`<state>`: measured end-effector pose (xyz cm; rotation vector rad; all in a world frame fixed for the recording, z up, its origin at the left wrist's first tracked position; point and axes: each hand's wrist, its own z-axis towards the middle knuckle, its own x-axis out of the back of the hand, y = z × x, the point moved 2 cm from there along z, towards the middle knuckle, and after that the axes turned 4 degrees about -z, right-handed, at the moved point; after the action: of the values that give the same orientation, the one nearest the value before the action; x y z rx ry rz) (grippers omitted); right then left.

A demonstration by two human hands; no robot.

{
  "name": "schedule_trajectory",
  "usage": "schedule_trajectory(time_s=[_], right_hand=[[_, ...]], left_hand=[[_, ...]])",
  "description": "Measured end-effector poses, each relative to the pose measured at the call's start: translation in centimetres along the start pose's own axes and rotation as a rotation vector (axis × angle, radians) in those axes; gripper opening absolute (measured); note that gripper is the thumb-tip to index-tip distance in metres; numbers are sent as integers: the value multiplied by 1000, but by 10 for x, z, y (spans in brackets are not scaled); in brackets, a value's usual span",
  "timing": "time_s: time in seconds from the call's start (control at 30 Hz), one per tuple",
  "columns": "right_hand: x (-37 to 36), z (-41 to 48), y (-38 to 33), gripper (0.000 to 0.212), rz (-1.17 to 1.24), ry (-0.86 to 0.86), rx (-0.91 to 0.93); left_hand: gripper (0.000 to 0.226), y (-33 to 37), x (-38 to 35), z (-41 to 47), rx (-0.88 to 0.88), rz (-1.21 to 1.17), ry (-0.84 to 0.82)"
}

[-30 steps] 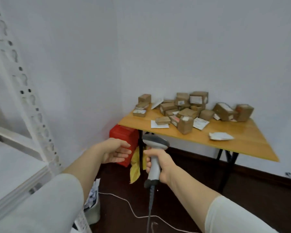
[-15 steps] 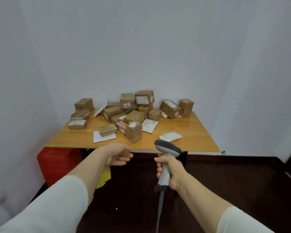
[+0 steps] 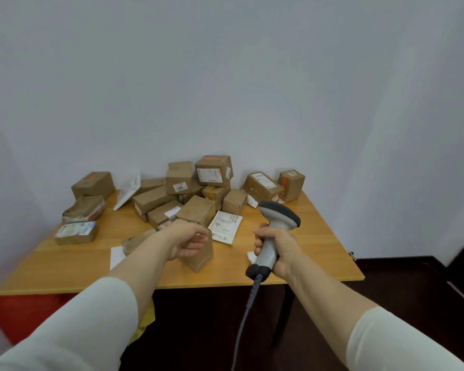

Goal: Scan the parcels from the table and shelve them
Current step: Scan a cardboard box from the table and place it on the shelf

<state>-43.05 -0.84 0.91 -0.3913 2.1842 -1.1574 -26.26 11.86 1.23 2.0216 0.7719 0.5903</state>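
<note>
R hand has its grip wrapped round the handle of the scanner, head up and window facing the pile, prob. so a label can be read as soon as a box is lifted; its cable hangs off the near edge toward the floor.

L hand is over the top corner of the upright parcel nearest the front edge, fingers loosely curled; can't tell if the grip has closed on the box or is only just at it. That box stands apart from the rest and on end, so it's the easy first pick.

The other parcels are heaped toward the back of the tabletop, some stacked two high against the wall, labels facing every which way; each will likely need turning before a scan.

Count, approx. since they overlap: about 15 brown boxes incl. the upright one; 2 white mailers, one flat by the scanner, one leaning at the back; 1 scanner; 2 hands; 1 red crate under the left end. No shelf in view.
</note>
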Motion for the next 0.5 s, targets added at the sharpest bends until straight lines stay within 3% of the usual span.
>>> schedule_trajectory(time_s=[0.3,0.5], right_hand=[[-21,180,-64,6,-3,-48,11],[-38,349,-115,17,44,-152,-89]], left_hand=[[15,56,7,143,13,-57,108],[21,103,-10,269,63,-164,261]])
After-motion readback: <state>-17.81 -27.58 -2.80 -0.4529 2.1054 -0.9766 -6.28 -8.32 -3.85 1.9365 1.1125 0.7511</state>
